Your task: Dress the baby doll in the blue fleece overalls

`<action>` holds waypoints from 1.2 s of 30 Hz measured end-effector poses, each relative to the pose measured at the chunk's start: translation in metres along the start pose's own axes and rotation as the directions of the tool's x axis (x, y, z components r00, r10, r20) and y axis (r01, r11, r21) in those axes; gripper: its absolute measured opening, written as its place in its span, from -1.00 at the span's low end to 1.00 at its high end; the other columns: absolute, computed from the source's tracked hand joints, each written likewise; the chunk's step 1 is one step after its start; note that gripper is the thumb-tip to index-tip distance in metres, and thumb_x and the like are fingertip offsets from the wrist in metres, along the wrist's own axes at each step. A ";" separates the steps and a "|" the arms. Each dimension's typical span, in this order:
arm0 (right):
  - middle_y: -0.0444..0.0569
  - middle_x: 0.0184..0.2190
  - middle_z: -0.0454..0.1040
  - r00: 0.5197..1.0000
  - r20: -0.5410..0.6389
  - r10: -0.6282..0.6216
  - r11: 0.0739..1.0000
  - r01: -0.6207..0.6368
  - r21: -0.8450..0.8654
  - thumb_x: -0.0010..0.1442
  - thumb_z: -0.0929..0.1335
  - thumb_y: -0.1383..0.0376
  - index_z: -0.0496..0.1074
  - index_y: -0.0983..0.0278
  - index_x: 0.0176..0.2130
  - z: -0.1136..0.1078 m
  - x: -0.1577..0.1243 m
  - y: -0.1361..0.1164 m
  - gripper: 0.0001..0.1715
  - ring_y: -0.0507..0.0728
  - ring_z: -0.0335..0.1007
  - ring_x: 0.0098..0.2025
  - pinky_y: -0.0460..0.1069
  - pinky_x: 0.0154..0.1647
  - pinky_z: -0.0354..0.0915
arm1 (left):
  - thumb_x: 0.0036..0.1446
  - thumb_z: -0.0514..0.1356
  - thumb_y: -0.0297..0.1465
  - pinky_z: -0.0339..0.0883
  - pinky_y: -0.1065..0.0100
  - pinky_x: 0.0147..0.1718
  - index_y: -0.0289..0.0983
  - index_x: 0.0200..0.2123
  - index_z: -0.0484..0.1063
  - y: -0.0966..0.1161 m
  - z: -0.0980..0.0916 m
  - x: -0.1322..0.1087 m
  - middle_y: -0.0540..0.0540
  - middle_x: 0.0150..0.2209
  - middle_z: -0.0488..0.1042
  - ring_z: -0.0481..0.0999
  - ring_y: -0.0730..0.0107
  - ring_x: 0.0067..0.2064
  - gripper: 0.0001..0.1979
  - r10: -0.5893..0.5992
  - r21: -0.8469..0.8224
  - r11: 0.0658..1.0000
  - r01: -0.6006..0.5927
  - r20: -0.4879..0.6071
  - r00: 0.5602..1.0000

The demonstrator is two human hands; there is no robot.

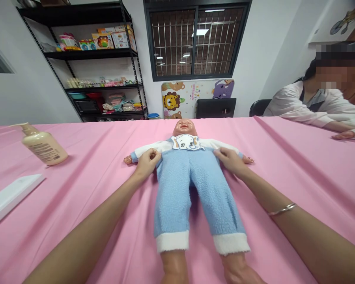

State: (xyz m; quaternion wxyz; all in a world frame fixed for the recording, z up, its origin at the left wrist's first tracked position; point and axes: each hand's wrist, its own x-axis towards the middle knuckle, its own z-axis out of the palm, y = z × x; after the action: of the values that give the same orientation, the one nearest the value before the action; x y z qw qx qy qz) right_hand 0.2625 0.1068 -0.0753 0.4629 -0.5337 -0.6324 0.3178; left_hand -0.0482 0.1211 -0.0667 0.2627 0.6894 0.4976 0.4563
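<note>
Doll (184,129) btwn L hand (148,161) & R hand (230,159), both pinching blue outfit (175,189), opp. sides.

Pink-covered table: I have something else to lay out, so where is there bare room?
On the pink cover, right of the doll, between the right hand and the co-worker's hand; also left, between the left hand and the pump bottle and white case. The middle is crowded: doll, both hands pinching its blue outfit.

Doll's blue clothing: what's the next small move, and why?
Perhaps a gentle outward tug to smooth the blue clothing, since the left hand and right hand seem to pinch its upper sides while the doll lies face up on pink cloth.
</note>
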 end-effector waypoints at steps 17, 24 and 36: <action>-0.09 -0.53 0.23 0.999 0.024 -0.026 0.988 0.029 -0.149 0.05 0.20 -0.18 0.23 0.32 -0.50 0.017 -0.005 0.006 -0.39 0.04 0.11 -0.42 -0.03 -0.37 0.04 | 0.16 0.07 -0.31 0.27 0.24 -0.17 -0.27 -0.32 0.42 -0.002 -0.001 -0.005 -0.11 -0.27 0.52 0.49 0.19 -0.21 -0.82 0.075 0.169 0.982 -0.088 0.083 0.994; -0.15 -0.60 0.09 0.996 -0.084 -0.001 0.993 -0.009 -0.119 0.04 0.23 -0.16 0.10 0.26 -0.57 0.013 -0.005 0.006 -0.43 0.00 0.00 -0.49 -0.03 -0.44 -0.05 | 0.20 0.07 -0.18 0.27 0.22 -0.13 -0.27 -0.25 0.41 0.000 -0.001 -0.005 -0.13 -0.23 0.51 0.48 0.19 -0.17 -0.72 0.089 0.107 0.990 -0.091 0.026 0.996; 0.16 -0.01 0.43 0.993 0.097 -0.072 0.686 0.120 -0.718 0.25 0.16 0.30 0.44 0.35 -0.06 0.012 0.002 0.026 -0.60 0.31 0.24 0.04 0.10 0.00 0.16 | -0.01 0.18 -0.49 0.29 0.19 -0.02 -0.29 -0.27 0.34 0.023 0.011 0.000 -0.15 -0.17 0.46 0.46 0.21 -0.09 -0.82 -0.129 -0.110 0.989 0.099 -0.308 0.943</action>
State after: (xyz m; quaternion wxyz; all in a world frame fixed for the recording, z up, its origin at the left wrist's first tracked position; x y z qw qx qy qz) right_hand 0.2611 0.1159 -0.1031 0.2124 -0.6288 -0.7472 0.0350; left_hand -0.0281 0.1136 -0.0535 0.2379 0.5651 0.5503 0.5668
